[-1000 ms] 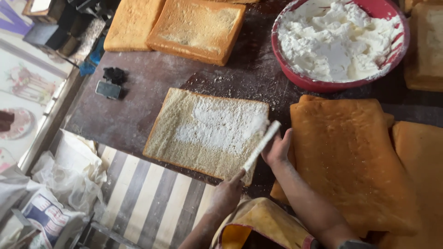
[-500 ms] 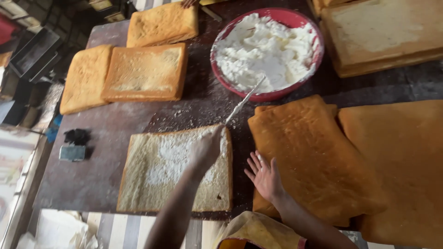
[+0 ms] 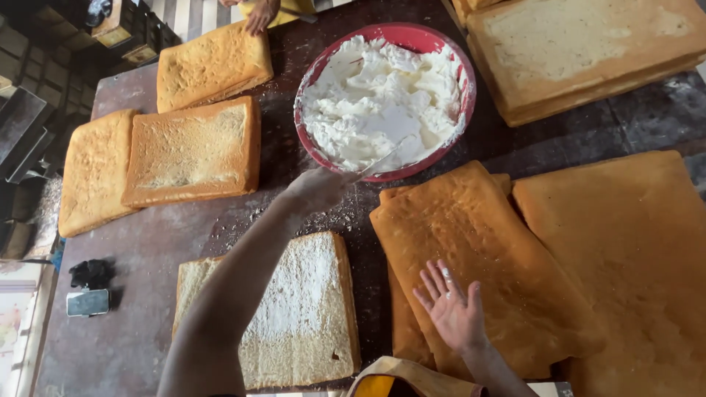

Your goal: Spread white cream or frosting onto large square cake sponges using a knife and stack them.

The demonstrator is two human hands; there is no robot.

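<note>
We've got the left hand point(image 3: 318, 187) pinching the spatula point(image 3: 384, 156) into the cream bowl point(image 3: 309, 81) — scoop plenty. Right hand point(image 3: 454, 307) lies spread on the sponge sheet point(image 3: 478, 242) below the bowl.

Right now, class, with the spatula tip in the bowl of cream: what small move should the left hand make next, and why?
Probably scoop cream onto the spatula. The left hand holds it with its tip in the cream in the red bowl, and the sponge sheet below has only a thin white coat. The right hand rests flat on the neighbouring brown sheet.
</note>
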